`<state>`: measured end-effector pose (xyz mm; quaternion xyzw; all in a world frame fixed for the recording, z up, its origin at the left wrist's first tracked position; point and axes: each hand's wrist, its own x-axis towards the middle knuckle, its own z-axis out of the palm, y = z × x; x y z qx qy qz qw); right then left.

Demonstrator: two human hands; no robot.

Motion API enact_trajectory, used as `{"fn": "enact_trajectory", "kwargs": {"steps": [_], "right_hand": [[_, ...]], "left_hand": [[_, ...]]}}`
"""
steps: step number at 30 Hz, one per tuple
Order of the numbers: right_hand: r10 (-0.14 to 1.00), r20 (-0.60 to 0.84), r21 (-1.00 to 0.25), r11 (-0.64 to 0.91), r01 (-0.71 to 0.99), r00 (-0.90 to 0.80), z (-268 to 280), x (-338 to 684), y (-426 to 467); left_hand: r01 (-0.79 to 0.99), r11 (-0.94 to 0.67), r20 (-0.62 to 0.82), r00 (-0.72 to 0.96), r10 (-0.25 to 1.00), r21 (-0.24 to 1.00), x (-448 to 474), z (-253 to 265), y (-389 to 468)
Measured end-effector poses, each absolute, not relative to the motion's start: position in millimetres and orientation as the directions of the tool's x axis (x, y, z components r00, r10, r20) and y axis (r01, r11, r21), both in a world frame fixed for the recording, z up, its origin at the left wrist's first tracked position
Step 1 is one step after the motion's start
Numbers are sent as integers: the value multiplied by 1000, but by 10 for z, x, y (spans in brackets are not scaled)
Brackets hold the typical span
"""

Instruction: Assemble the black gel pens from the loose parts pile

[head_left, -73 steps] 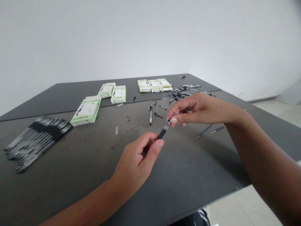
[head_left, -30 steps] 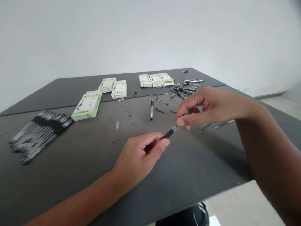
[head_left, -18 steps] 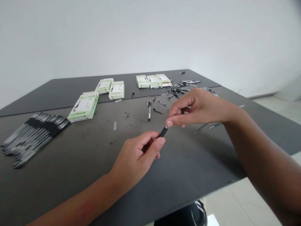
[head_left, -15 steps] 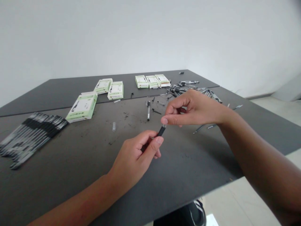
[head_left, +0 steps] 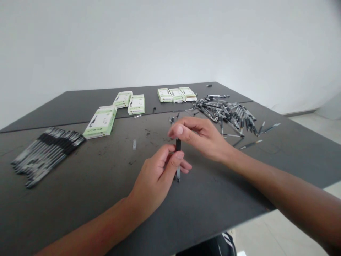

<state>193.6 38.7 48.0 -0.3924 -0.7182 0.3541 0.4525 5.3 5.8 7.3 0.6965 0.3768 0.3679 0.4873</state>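
My left hand [head_left: 157, 170] is closed round a pen [head_left: 178, 145] near the middle of the table. The pen stands nearly upright, with its black grip above my fingers and its clear barrel showing below them. My right hand [head_left: 201, 137] is over the pen's upper end, thumb and fingers drawn together there. Those fingers hide the pen's top. Just behind them, another pen [head_left: 173, 120] is partly covered by my right hand.
A row of pens [head_left: 50, 153] lies at the left, beside a green-and-white box [head_left: 100, 122]. Smaller boxes [head_left: 136, 104] stand farther back. A heap of pens and parts [head_left: 226, 112] spreads at the right. A clear plastic piece [head_left: 134, 144] lies on the dark table [head_left: 106, 185].
The pen has swung from slanted to nearly upright. My right hand has shifted left and turned, its thumb now uppermost at the pen's upper end. The view has shifted slightly.
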Motion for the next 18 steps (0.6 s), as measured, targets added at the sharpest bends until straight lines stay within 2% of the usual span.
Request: {"fn": "enact_trajectory", "kwargs": {"steps": [4,8,13,18], "right_hand": [[875,250,-958,285,24,-414,464,1885,366],[848,154,-986,103,-128,-507,383,1829,369],[853,181,-974,89,-206,-490,320,1805,390],[858,143,-957,-8,-291,-493,258,1772,397]], "left_hand": [[132,-223,156,390,907,966,58,68,51],[99,-225,175,367,914,969,74,71,55],[115,-255,193,390,901,960,70,60,63],[152,-285,200,416,887,946,60,79,68]]}}
